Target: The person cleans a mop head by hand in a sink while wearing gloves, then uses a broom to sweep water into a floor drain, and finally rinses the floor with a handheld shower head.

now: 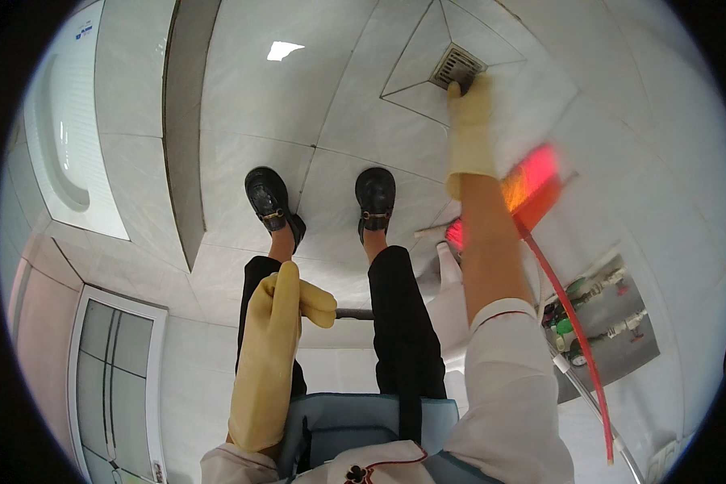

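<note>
My right hand (472, 103), in a pale yellow rubber glove, reaches forward to the near edge of a square metal floor drain grate (458, 65). Something dark shows between its thumb and fingers; whether it is held or part of the drain cannot be told. The same kind of glove covers my left hand (296, 299), whose fingers are curled round a dark rod-like handle (354, 314) in front of my legs. The handle's far end is hidden behind my leg.
A squat toilet (66, 139) lies in a raised tiled step at left. Right of my forearm stand a red broom or dustpan (532, 181) with a long red handle, and a wall recess with pipes and valves (605, 327). A glazed door (118, 375) is at lower left. Black shoes stand on floor tiles.
</note>
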Available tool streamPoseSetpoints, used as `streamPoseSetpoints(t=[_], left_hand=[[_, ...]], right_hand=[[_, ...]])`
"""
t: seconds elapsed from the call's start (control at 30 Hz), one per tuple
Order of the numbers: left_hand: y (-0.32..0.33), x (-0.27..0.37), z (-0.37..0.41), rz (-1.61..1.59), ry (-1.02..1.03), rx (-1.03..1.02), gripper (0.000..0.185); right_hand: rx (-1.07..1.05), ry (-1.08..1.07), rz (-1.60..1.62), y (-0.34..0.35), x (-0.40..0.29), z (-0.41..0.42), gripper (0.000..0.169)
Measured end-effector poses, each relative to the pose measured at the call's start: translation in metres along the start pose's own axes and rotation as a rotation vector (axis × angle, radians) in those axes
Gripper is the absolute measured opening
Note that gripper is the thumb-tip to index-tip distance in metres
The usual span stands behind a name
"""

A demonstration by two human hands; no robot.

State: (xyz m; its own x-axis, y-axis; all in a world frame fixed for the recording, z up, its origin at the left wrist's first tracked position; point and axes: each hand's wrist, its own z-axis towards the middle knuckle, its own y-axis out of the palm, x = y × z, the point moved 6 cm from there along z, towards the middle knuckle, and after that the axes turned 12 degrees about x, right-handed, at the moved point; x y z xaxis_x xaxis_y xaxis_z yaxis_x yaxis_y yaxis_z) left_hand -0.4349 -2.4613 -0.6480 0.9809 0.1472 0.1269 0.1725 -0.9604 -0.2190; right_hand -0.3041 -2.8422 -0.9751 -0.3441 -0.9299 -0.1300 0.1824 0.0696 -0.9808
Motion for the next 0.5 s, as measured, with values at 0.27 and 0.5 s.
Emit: streamPoseSetpoints(t=[0.27, 0.5], left_hand=[[-0.004, 0.012, 0.005, -0.037, 0.097, -0.069, 0.057], [-0.001, 0.004, 0.003, 0.018, 0.026, -0.001, 0.052]], right_hand=[[0.005, 0.395, 0.404, 0.021, 0.015, -0.031, 0.014], [-0.051, 0.42, 0.165, 0.024, 0.021, -0.017, 0.019]])
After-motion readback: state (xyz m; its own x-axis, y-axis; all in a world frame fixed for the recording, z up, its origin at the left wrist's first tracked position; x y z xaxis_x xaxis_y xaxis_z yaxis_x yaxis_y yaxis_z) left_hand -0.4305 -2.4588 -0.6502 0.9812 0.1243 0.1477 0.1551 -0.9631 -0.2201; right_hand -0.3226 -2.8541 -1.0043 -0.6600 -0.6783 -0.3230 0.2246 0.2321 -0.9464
